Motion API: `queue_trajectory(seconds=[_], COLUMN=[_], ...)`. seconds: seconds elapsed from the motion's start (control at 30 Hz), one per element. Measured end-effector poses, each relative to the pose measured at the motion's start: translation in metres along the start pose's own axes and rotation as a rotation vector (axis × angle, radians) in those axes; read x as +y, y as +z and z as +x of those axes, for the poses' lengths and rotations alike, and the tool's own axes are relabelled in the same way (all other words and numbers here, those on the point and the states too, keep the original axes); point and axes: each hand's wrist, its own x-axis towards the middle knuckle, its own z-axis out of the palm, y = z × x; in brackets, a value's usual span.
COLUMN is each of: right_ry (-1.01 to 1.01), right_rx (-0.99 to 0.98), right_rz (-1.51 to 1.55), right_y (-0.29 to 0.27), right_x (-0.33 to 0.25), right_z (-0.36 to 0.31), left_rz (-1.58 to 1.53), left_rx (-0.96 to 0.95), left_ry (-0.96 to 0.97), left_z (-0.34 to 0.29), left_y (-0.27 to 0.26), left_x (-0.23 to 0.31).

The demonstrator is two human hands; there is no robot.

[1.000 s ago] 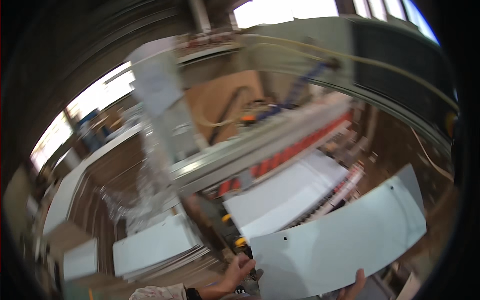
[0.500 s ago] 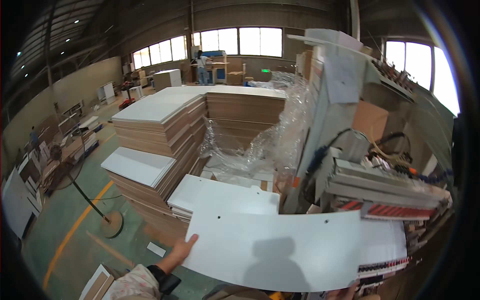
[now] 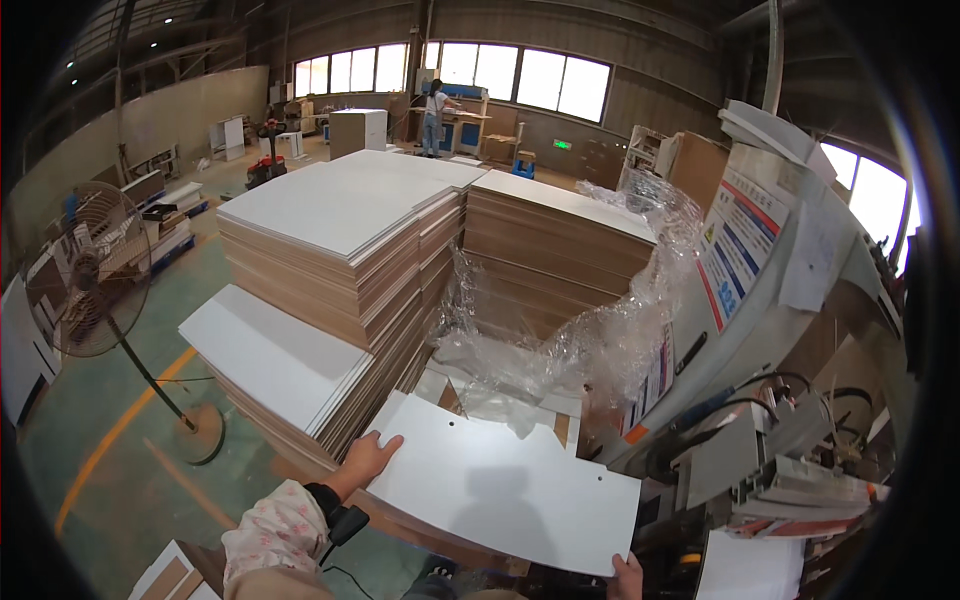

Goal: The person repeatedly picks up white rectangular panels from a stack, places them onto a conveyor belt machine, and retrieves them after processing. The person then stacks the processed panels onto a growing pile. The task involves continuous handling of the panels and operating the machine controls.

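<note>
Panel (image 3: pixel 515 485) held low in front: left hand (image 3: pixel 370 460) clasping its left edge, right hand (image 3: pixel 628 578) its near right corner. Best held level, grip even, edges clear of board stack (image 3: pixel 275 355) at left and plastic film (image 3: pixel 610 335) beyond.

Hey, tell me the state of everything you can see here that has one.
White board: held, holes along far edge
Left hand: closed on the board's left end
Right hand: closed on its near right corner
Panel stacks: piled to different heights
Plastic wrap: crumpled
Standing fan: upright, spinning unclear
Green sign: lit
</note>
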Motion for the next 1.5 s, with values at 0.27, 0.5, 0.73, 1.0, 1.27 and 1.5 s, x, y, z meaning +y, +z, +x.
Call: queue_trajectory(seconds=[0.27,0.5,0.73,1.0,1.27,1.5], right_ry=[0.169,-0.060,-0.236,-0.659,-0.499,-0.487], right_rx=[-0.027,-0.182,-0.288,-0.158,-0.397,-0.109], right_rz=[-0.100,-0.304,-0.456,-0.150,0.318,0.123], right_y=[0.040,0.050,0.032,0.101,0.249,0.282], right_x=[0.004,0.017,0.058,-0.130,-0.327,-0.394], right_z=[0.030,0.037,0.091,0.134,0.343,0.481], left_rz=[0.383,0.360,0.190,0.508,-0.466,-0.915], left_rx=[0.043,0.116,0.163,-0.095,-0.356,-0.438], left_ry=[0.139,-0.137,-0.111,0.435,0.251,-0.245], left_z=[0.041,0.047,0.049,0.061,-0.025,-0.014], left_y=[0.035,0.028,0.017,0.022,0.036,0.012], left_x=[-0.023,-0.006,-0.021,0.056,0.089,0.066])
